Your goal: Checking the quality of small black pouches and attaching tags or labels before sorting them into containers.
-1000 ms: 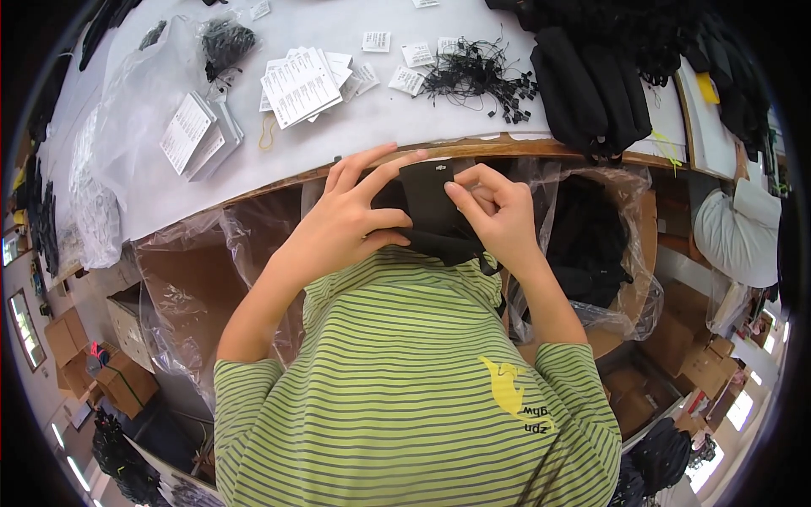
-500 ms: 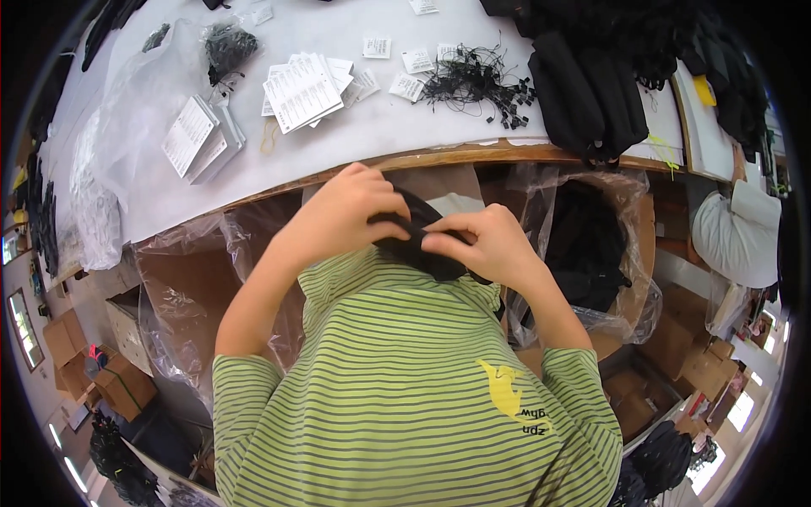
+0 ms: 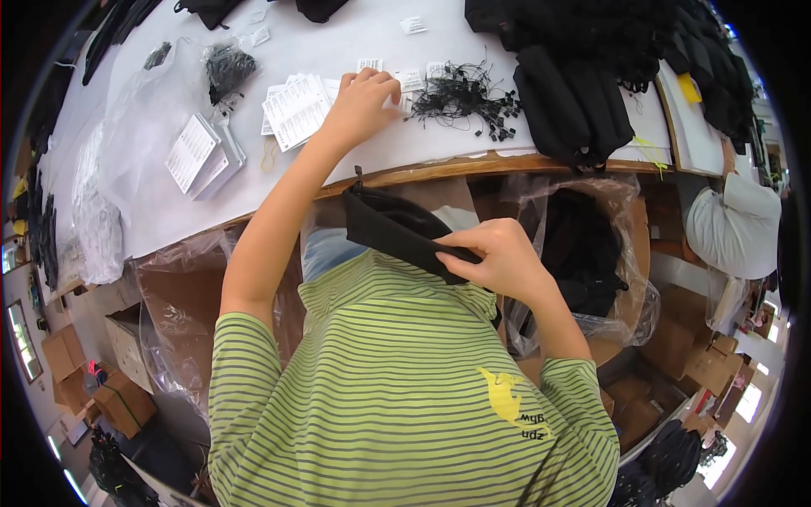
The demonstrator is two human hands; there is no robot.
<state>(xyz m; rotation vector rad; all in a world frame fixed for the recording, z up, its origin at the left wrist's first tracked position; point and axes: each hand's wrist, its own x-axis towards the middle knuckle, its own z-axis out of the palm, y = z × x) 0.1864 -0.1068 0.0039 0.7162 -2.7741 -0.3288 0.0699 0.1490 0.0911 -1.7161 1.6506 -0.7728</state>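
Note:
My right hand (image 3: 498, 258) pinches the edge of a black fabric pouch (image 3: 397, 228) between thumb and fingers, in front of my shirt. The pouch's mouth gapes a little, and a small pull tab sticks up at its left end. Over the table, my left hand (image 3: 365, 106) reaches out with bent fingers, slightly apart, beside some small white labels (image 3: 410, 80). I see nothing held in it. To its right lies a tangle of black tag strings (image 3: 469, 101); to its left, a fanned stack of white printed cards (image 3: 296, 110), partly behind my wrist.
The white table (image 3: 253, 182) has a wooden front edge. Another card stack (image 3: 203, 156) and a clear plastic bag (image 3: 127, 144) lie left; black pouches (image 3: 574, 110) lie right. Below stand plastic-lined boxes, one holding black goods (image 3: 583, 245). A person's pale sleeve (image 3: 733, 224) shows far right.
My left hand has let go of the black pouch and moved up and away onto the table, by the labels. My right hand keeps the pouch, now more spread out.

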